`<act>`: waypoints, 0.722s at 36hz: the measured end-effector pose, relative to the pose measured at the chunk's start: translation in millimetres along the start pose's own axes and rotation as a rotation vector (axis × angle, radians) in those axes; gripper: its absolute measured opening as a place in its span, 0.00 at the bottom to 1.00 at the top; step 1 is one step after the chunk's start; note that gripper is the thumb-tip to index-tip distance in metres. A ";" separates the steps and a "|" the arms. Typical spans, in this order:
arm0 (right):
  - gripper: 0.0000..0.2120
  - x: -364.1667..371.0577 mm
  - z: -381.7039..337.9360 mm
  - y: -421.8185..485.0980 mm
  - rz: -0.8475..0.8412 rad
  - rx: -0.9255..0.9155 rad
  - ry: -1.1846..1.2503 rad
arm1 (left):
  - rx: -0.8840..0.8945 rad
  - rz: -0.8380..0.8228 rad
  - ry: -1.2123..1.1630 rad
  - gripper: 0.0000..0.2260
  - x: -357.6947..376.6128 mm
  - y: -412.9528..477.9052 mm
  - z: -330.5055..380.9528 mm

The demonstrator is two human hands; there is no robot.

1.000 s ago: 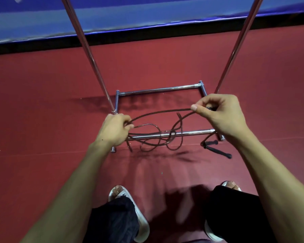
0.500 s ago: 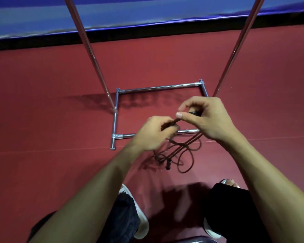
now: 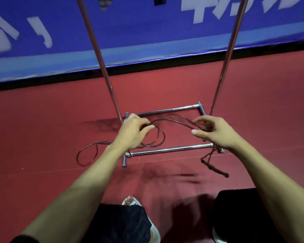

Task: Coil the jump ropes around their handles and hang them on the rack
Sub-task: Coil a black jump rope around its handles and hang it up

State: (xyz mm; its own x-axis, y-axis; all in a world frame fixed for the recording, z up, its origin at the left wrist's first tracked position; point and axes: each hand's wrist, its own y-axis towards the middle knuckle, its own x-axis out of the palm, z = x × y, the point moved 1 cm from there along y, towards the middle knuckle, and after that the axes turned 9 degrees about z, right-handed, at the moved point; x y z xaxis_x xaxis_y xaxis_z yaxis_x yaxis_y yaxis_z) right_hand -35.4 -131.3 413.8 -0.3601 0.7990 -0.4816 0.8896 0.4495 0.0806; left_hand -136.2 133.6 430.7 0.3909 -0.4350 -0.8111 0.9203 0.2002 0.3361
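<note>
Hands nearly touching half a second ago now stand well apart, left hand (image 3: 133, 132) gripping the jump rope (image 3: 170, 118), right hand (image 3: 216, 132) pinching it, a span arching over the rack base (image 3: 170, 149). One handle (image 3: 216, 170) dangles below the right hand; coiling looks barely begun.

Both forearms (image 3: 88, 181) are bare, right down to the left grip (image 3: 133, 133) and right grip (image 3: 216, 132). There's a dark sleeve edge (image 3: 23, 239) at the bottom left corner. Down below, black trousers (image 3: 119, 223) on both legs, and a white open-toed sandal (image 3: 153, 230), toes showing at its front.
</note>
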 end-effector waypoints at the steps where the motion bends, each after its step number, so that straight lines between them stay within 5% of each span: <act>1: 0.21 3.5 -6.3 -0.5 -0.032 0.005 -0.027 | -0.001 0.019 -0.031 0.09 -7.6 2.2 9.6; 10: 0.42 7.2 -92.6 -6.9 -0.020 -0.179 -0.001 | 0.203 0.031 -0.125 0.05 -66.1 1.8 85.8; 15: 0.26 -3.0 -142.9 -12.4 -0.140 -0.304 0.028 | 0.260 0.070 -0.097 0.05 -83.0 0.4 106.5; 18: 0.07 -10.1 -161.8 -18.1 -0.069 -0.399 -0.310 | 0.252 0.133 -0.073 0.06 -89.4 -0.2 105.0; 21: 0.07 -13.7 -170.4 -22.8 -0.046 -0.409 -0.389 | 0.261 0.135 0.035 0.05 -87.9 -1.3 90.5; 26: 0.08 -23.0 -157.5 -16.1 -0.043 -0.298 -0.147 | 0.176 0.108 0.006 0.05 -82.2 -0.7 48.4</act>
State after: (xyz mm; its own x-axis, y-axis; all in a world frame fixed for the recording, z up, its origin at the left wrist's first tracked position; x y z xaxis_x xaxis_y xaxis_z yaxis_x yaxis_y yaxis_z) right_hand -85.7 -94.0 561.0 -0.3315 0.7203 -0.6094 0.7457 0.5957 0.2985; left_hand -168.2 126.8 520.2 0.4880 -0.4142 -0.7683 0.8618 0.0889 0.4994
